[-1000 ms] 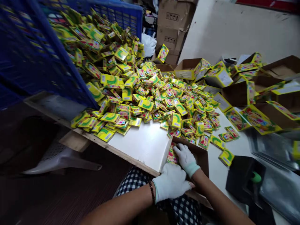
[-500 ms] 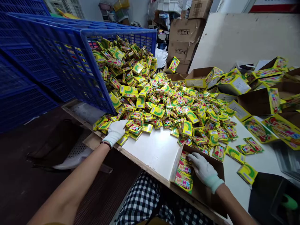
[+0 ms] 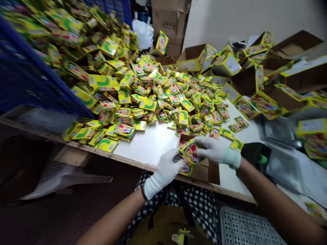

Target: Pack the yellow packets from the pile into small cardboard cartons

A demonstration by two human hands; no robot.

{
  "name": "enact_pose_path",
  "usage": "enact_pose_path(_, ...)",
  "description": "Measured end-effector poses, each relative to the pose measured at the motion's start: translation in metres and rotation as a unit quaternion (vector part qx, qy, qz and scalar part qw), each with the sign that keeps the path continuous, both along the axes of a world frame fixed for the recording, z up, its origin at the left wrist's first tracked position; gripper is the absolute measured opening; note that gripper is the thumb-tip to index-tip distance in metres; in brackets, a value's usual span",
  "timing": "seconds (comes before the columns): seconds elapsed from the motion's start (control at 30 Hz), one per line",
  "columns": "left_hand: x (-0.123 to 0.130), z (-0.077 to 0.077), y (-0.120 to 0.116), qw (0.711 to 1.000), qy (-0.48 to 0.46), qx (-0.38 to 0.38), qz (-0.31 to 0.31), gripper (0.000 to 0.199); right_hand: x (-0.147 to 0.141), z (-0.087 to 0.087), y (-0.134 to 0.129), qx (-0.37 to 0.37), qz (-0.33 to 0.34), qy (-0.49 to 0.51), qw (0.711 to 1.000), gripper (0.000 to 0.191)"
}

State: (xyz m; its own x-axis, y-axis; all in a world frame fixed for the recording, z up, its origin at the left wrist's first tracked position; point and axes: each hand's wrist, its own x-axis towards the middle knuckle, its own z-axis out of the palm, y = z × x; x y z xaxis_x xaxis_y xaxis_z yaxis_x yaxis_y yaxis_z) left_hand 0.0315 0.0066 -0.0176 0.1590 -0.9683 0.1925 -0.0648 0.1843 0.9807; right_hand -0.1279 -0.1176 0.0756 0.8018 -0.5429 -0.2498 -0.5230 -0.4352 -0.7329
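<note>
My right hand (image 3: 216, 149), in a white glove, pinches a small yellow candy box (image 3: 189, 151) with a red and green print. My left hand (image 3: 166, 170), gloved too, closes its thumb and fingers at the left edge of that same box. Both hands are over an open brown carton (image 3: 214, 172) at the table's front edge. Inside its left part lies another small printed box (image 3: 185, 169), partly covered by the hands. A large heap of the same small boxes (image 3: 148, 104) spreads behind.
A blue crate (image 3: 38, 71) tipped on its side spills boxes at the left. Open display cartons (image 3: 245, 81) crowd the right rear. Clear plastic trays (image 3: 283, 166) and a black container (image 3: 255, 153) lie right. A white plastic stool (image 3: 74, 183) stands below the table.
My left hand has left the heap and come right to the carton. My right hand has lifted from inside the carton, now with a small box. The view has shifted right and down.
</note>
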Motion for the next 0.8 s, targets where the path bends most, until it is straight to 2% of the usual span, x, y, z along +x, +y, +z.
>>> enact_pose_path(0.07,0.018,-0.006,-0.002,0.984,-0.157,-0.039,0.073,0.034,-0.019,-0.003,-0.017,-0.007,0.032,0.126,0.992,0.030)
enact_pose_path(0.13,0.055,-0.012,-0.014,0.941,-0.302,-0.049,0.144,0.035,-0.028,-0.016,-0.029,-0.044,0.074,0.285,0.955,0.023)
enact_pose_path(0.2,0.104,-0.015,-0.031,0.876,-0.450,-0.006,0.172,0.037,-0.023,-0.036,-0.035,-0.060,0.121,0.402,0.905,0.020)
enact_pose_path(0.23,0.130,-0.017,-0.040,0.835,-0.520,0.040,0.175,0.040,-0.017,-0.047,-0.036,-0.062,0.131,0.429,0.892,0.021)
enact_pose_path(0.3,0.181,-0.019,-0.055,0.747,-0.621,0.141,0.191,0.046,-0.003,-0.065,-0.033,-0.065,0.136,0.454,0.878,0.022)
enact_pose_path(0.33,0.204,-0.021,-0.061,0.709,-0.658,0.168,0.191,0.051,0.003,-0.071,-0.031,-0.069,0.131,0.461,0.875,0.023)
enact_pose_path(0.37,0.225,-0.024,-0.065,0.682,-0.681,0.199,0.175,0.057,0.007,-0.075,-0.028,-0.075,0.127,0.467,0.872,0.025)
enact_pose_path(0.4,0.243,-0.027,-0.069,0.672,-0.693,0.207,0.159,0.060,0.009,-0.078,-0.025,-0.081,0.123,0.472,0.869,0.028)
enact_pose_path(0.47,0.269,-0.036,-0.074,0.675,-0.698,0.202,0.126,0.064,0.005,-0.082,-0.018,-0.095,0.110,0.474,0.868,0.041)
enact_pose_path(0.57,0.285,-0.052,-0.071,0.689,-0.696,0.175,0.100,0.067,-0.010,-0.089,-0.009,-0.117,0.089,0.460,0.876,0.060)
enact_pose_path(0.63,0.281,-0.058,-0.060,0.682,-0.710,0.156,0.082,0.066,-0.020,-0.095,-0.004,-0.129,0.077,0.447,0.882,0.064)
enact_pose_path(0.7,0.268,-0.057,-0.045,0.674,-0.724,0.133,0.063,0.055,-0.027,-0.099,-0.001,-0.136,0.068,0.439,0.886,0.061)
enact_pose_path(0.73,0.259,-0.054,-0.038,0.678,-0.723,0.119,0.056,0.047,-0.029,-0.099,-0.001,-0.136,0.068,0.439,0.886,0.059)
enact_pose_path(0.8,0.235,-0.045,-0.027,0.707,-0.698,0.102,0.058,0.030,-0.029,-0.092,-0.004,-0.134,0.065,0.425,0.893,0.050)
